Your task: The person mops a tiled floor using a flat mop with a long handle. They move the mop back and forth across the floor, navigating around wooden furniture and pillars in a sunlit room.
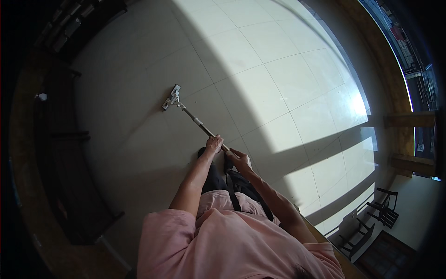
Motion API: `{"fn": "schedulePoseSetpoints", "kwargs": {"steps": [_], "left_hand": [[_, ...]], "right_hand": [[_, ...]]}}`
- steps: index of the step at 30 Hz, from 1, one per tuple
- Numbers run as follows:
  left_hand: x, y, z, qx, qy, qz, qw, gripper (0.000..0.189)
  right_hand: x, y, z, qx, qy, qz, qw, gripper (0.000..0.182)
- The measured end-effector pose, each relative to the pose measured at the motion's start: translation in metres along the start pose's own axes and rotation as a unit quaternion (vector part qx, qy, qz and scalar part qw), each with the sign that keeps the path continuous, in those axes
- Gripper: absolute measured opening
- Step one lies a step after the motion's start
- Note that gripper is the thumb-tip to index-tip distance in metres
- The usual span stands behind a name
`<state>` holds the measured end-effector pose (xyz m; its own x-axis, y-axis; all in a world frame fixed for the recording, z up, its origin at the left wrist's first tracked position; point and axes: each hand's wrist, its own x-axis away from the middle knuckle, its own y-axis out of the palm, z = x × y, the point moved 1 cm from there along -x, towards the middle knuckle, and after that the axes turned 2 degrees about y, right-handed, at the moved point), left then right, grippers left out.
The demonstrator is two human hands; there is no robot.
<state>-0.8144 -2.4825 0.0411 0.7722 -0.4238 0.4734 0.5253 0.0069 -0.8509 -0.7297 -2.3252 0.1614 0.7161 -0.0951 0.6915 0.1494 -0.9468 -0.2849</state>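
My left hand is wrapped around the pole of a flat mop, partway along it. Behind it, closer to my body, my right hand grips the pole's upper end. The pole slants away to the upper left and ends at a narrow white-and-grey mop head. That head rests on pale floor tiles, in the shaded part of the room. My feet in dark footwear show just below the hands, partly hidden by my forearms.
A dark wooden bench runs along the left side, with a shelf of items at upper left. Dark chairs stand at lower right. A wooden table edge lies beside my right arm. Sunlight crosses the tiles on the right.
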Motion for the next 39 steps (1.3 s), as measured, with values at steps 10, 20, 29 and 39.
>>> {"fn": "schedulePoseSetpoints", "kwargs": {"steps": [10,20,29,39], "left_hand": [[0.015,0.029,0.152,0.009,0.062,-0.097,0.993,0.022],[0.074,0.1,0.28,0.04,0.22,-0.197,0.955,0.02],[-0.049,0.009,0.007,0.007,0.073,-0.034,0.997,0.023],[-0.154,-0.145,-0.146,-0.066,-0.06,0.014,0.996,0.054]], "right_hand": [[0.077,-0.105,0.069,-0.07,0.128,0.008,0.989,0.051],[0.21,-0.147,0.153,-0.129,0.151,0.085,0.976,0.053],[-0.024,0.015,0.024,-0.245,0.102,0.004,0.964,0.053],[-0.22,0.06,-0.178,-0.184,-0.001,-0.081,0.98,0.061]]}}
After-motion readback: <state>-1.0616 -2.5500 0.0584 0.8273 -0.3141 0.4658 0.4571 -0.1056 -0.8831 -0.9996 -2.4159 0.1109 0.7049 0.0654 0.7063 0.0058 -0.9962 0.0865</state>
